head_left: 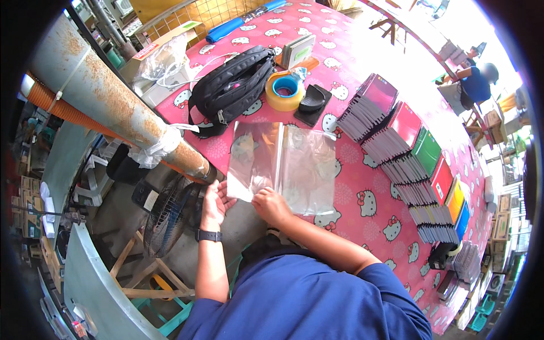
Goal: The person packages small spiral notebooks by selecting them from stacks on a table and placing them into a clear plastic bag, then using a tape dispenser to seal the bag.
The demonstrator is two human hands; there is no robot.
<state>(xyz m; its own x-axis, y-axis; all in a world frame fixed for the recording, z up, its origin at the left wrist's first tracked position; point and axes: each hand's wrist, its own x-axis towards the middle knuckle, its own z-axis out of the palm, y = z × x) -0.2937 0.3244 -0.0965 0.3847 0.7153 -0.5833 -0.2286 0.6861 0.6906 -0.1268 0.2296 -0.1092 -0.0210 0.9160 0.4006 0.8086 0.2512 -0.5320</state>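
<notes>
A clear plastic sleeve lies on the pink patterned tablecloth in front of me, in two panels with a strip running down between them. My right hand has its fingers closed on the sleeve's lower edge near that strip. Just left of the sleeve's lower left corner is my left hand, palm turned up and fingers apart, with nothing in it. A dark watch is on the left wrist. Beyond the sleeve sit a large roll of clear tape with a smaller blue roll on it, and a black object.
Stacked notebooks with coloured covers run along the table's right. A black bag lies at the back left. A rusty pole slants in beside the table's left edge, above a fan. Another person is far right.
</notes>
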